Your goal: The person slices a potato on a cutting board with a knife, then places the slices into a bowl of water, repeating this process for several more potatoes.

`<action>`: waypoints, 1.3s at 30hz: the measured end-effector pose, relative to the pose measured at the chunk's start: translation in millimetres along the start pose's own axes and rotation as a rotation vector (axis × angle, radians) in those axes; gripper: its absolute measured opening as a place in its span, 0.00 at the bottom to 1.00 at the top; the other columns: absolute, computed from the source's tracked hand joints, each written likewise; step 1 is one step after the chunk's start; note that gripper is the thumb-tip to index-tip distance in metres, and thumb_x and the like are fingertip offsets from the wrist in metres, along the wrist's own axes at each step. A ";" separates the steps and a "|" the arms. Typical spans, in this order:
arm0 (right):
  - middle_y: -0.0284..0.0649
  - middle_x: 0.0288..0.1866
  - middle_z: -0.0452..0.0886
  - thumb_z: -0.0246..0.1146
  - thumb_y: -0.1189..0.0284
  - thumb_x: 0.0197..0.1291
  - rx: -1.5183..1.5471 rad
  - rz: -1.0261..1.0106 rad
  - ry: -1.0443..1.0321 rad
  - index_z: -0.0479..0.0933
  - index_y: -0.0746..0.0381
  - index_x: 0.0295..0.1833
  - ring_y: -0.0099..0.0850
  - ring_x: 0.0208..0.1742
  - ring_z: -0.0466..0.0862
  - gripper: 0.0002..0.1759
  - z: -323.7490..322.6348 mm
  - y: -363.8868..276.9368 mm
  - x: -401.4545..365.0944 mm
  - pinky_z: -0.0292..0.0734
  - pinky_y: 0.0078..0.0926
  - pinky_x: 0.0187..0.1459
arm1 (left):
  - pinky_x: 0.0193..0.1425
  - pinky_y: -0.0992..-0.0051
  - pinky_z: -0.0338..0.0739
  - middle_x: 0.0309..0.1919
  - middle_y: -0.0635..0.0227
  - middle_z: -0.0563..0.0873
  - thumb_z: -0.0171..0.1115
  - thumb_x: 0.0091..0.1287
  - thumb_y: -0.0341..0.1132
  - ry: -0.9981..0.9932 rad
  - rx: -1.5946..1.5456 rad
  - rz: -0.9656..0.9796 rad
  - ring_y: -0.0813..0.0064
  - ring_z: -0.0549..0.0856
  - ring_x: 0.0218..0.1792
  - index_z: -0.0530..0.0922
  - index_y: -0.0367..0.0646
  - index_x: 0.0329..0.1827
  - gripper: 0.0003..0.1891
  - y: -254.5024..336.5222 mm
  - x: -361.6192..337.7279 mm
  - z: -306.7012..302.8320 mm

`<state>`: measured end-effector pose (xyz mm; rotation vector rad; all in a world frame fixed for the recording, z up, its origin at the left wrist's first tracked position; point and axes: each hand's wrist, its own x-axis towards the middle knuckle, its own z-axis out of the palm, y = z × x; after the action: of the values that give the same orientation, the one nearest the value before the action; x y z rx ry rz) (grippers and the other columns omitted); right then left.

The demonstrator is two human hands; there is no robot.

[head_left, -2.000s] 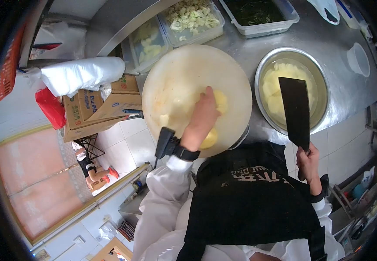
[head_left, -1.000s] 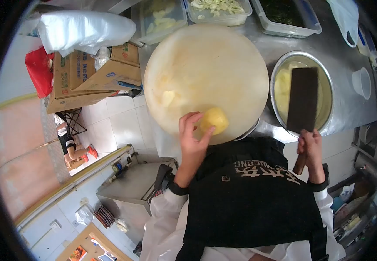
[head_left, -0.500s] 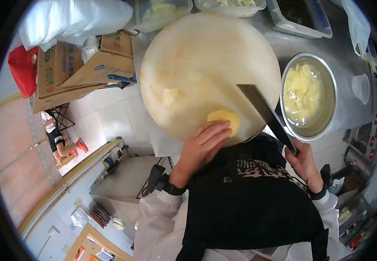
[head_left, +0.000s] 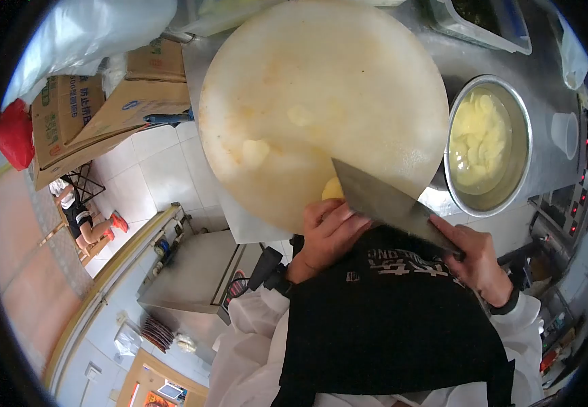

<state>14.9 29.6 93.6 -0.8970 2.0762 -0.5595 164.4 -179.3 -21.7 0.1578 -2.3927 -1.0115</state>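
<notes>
My left hand has its fingers bent over a peeled yellow potato at the near edge of the round cutting board. Wrapped round a handle, my right hand holds a cleaver. Its broad blade slants across the board's near edge and covers part of the potato, right beside my left fingertips. A pale thin slice lies on the left of the board, and a fainter one sits closer to its middle.
Right of the board stands a metal bowl of yellow slices in water. Beyond it is a small white cup. Plastic tubs line the far side. Cardboard boxes are at left, where a seated person shows farther off.
The cleaver has swung left and down, from beside the potato to over it, now overlapping it. My left hand stays at the potato. The whole view has shifted slightly.
</notes>
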 end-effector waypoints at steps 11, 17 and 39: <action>0.40 0.23 0.72 0.69 0.78 0.31 -0.042 0.009 -0.203 0.66 0.58 0.66 0.39 0.23 0.76 0.46 -20.6 -9.5 -15.5 0.72 0.35 0.25 | 0.40 0.67 0.68 0.41 0.71 0.82 0.62 0.39 0.34 0.017 -0.125 -0.073 0.67 0.77 0.42 0.78 0.47 0.27 0.10 -9.4 -17.5 4.2; 0.42 0.25 0.74 0.68 0.78 0.35 0.037 0.036 -0.223 0.65 0.59 0.66 0.40 0.24 0.77 0.44 -23.6 -9.9 -4.8 0.73 0.35 0.27 | 0.39 0.69 0.68 0.42 0.74 0.82 0.63 0.38 0.33 -0.006 -0.134 -0.066 0.70 0.77 0.42 0.81 0.49 0.29 0.11 -10.6 -18.9 4.0; 0.41 0.24 0.74 0.68 0.76 0.37 -0.002 0.043 -0.151 0.66 0.56 0.66 0.39 0.23 0.77 0.43 2.1 -2.1 10.5 0.72 0.35 0.25 | 0.40 0.69 0.66 0.42 0.73 0.82 0.64 0.41 0.31 0.065 -0.017 0.066 0.69 0.76 0.43 0.81 0.49 0.31 0.11 -9.3 -14.7 8.7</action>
<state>12.9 20.1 88.6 -0.8672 1.9550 -0.4524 171.5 -175.9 -39.5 0.1033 -2.3148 -0.9821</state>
